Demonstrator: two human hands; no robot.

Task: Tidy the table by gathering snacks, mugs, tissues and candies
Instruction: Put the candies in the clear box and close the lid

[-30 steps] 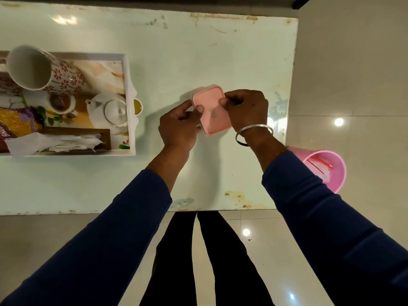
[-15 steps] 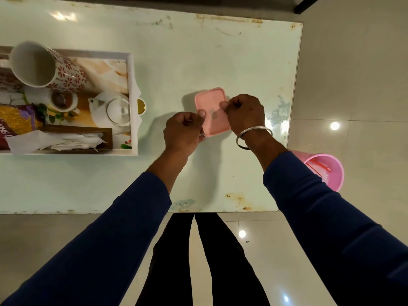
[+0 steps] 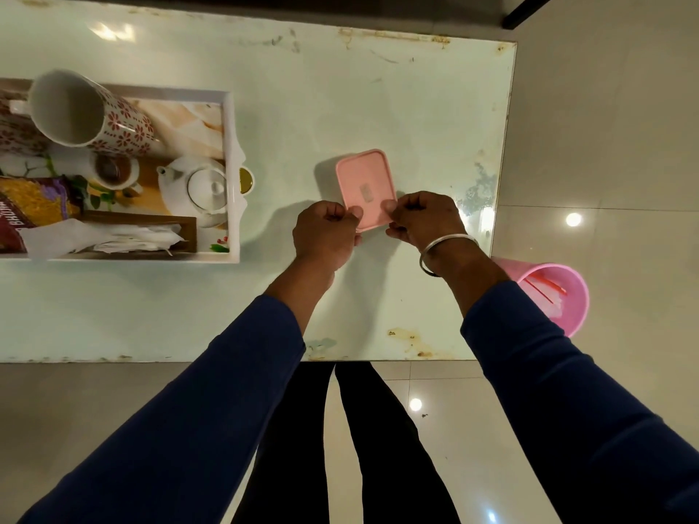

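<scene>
A small pink box with a pink lid (image 3: 364, 187) sits on the pale table (image 3: 340, 100), right of centre. My left hand (image 3: 326, 234) grips its near left corner, thumb pressed on the lid. My right hand (image 3: 423, 217), a metal bangle on the wrist, grips the near right corner the same way. At the left stands a white tray (image 3: 232, 175) holding a flowered mug (image 3: 90, 111), a snack packet (image 3: 30, 209) and white tissues (image 3: 113, 236).
The tray's floor shows a printed teapot and cup picture. A pink bin (image 3: 552, 293) with wrappers inside stands on the tiled floor by the table's right edge. My legs are at the table's near edge.
Both hands slid from the box's sides toward me to its near corners. The lid now shows more fully.
</scene>
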